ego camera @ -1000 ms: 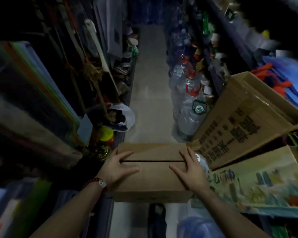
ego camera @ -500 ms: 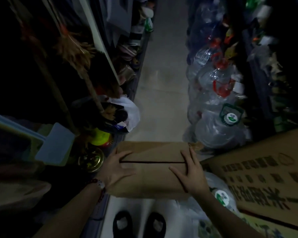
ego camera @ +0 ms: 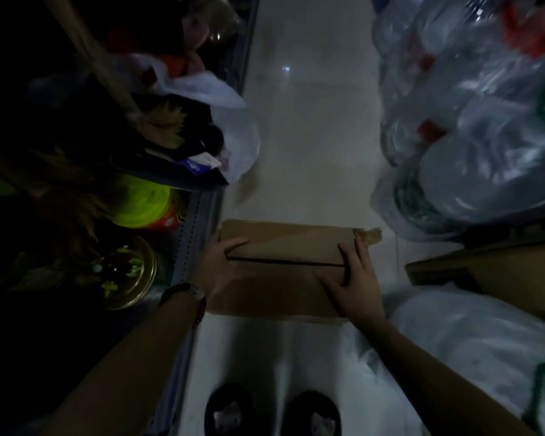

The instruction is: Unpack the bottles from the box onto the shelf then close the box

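A brown cardboard box (ego camera: 283,243) with its two top flaps folded shut, a dark seam running across the middle, is held low over the pale aisle floor. My left hand (ego camera: 216,270) grips its left end, fingers over the top. At the right end my right hand (ego camera: 354,283) lies flat across the flaps. A torn strip of tape (ego camera: 368,236) sticks up at the far right corner. No bottles from the box can be seen; its inside is hidden.
A metal shelf edge (ego camera: 192,243) runs along the left, with a yellow-green tub (ego camera: 139,201), a gold-rimmed jar (ego camera: 129,272) and a white plastic bag (ego camera: 230,127). Large clear water jugs (ego camera: 485,152) are stacked at right. Another cardboard box (ego camera: 501,272) sits right. My dark shoes (ego camera: 230,410) stand below.
The view has tilted steeply downward, so my shoes and the floor fill the frame. The box has come lower toward the floor with both hands staying on its closed flaps.
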{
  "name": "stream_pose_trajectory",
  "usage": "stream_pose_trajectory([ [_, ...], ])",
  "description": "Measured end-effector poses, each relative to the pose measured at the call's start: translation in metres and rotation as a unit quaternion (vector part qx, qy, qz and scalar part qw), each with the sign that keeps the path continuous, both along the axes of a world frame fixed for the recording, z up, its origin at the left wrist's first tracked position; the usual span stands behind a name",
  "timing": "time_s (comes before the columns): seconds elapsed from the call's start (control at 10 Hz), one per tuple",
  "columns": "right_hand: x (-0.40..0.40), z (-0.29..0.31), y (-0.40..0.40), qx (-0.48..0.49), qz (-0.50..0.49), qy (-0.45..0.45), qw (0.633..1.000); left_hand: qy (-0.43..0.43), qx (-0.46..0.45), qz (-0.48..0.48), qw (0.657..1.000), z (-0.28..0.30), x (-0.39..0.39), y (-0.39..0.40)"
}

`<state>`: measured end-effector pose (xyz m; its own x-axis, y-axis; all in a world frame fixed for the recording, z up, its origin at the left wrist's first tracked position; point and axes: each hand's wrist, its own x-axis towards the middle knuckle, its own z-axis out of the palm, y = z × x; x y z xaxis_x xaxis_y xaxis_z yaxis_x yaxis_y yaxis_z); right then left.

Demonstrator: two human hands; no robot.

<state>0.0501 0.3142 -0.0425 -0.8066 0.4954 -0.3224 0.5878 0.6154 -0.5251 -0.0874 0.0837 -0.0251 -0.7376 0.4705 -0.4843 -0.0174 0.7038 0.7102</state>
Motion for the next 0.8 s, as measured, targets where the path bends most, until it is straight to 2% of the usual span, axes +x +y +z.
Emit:
stream_pose_trajectory([
  [0.2,-0.002,-0.082,0.001,-0.001,-0.003,-0.003,1.0,0.031,-0.008,0.005,0.999,-0.088,-0.005,0.003],
  [0.4,0.005,-0.111,-0.004,0.037,-0.011,-0.009,0.999,0.091,-0.01,0.03,0.995,-0.116,0.003,0.005],
  [0.5,0.008,-0.108,-0.008,0.037,-0.008,-0.021,0.999,0.087,-0.016,0.046,0.995,-0.108,0.012,0.009],
  [0.6,0.007,-0.089,-0.012,0.051,-0.006,-0.077,0.996,0.099,-0.056,0.032,0.993,-0.092,0.017,0.014],
  [0.7,0.005,-0.054,-0.018,0.034,-0.025,-0.126,0.991,0.1,-0.116,0.02,0.988,-0.064,0.022,0.022],
  [0.8,0.008,-0.012,-0.02,0.052,-0.001,-0.118,0.992,0.073,-0.11,0.03,0.991,-0.03,0.027,0.03],
])
